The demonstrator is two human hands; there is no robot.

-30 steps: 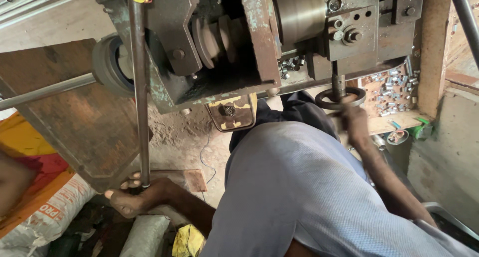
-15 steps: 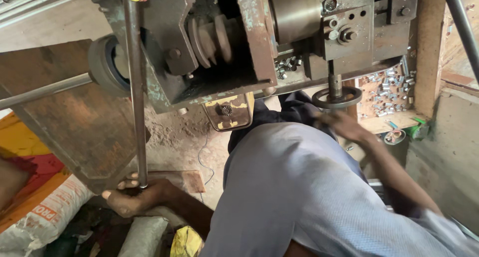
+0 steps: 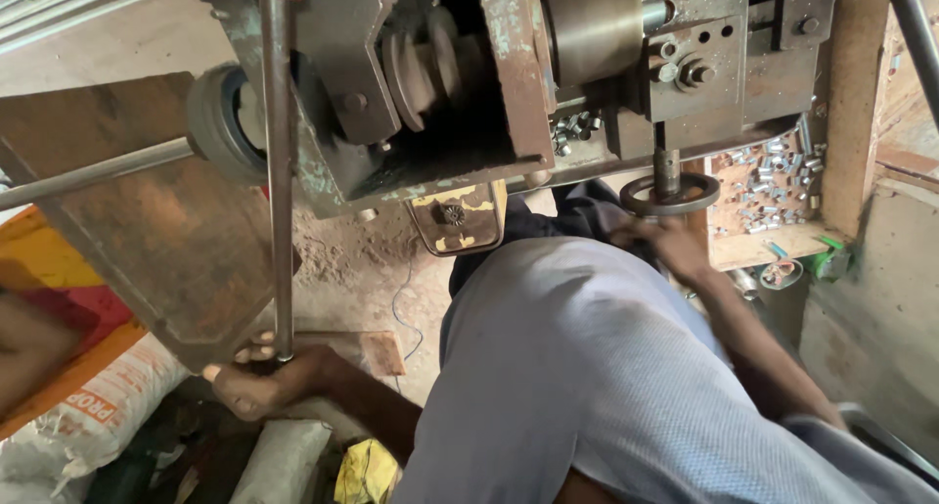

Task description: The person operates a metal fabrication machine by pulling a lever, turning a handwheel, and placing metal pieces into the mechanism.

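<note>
My left hand (image 3: pixel 256 379) is low at the left, closed around the bottom end of a long steel lever rod (image 3: pixel 279 171) that runs up to the machine's top. My right hand (image 3: pixel 670 245) is directly under a small dark handwheel (image 3: pixel 671 195) on a short vertical shaft below the machine's bolted block. Its fingers reach the wheel's lower rim, and whether they grip it is unclear. My light blue shirt (image 3: pixel 587 387) fills the lower middle. The rusty, greenish machine body (image 3: pixel 509 83) spans the top.
A wooden tray of loose nuts and bolts (image 3: pixel 773 186) sits right of the handwheel, beside a wooden post (image 3: pixel 849 103). A rusty steel plate (image 3: pixel 166 240) and a horizontal rod (image 3: pixel 88 176) stand at the left. A white sack (image 3: pixel 88 406) and a yellow wrapper (image 3: pixel 362 470) lie below.
My right hand has slid down from on the handwheel to just beneath it. My left hand has stayed on the lever rod's end.
</note>
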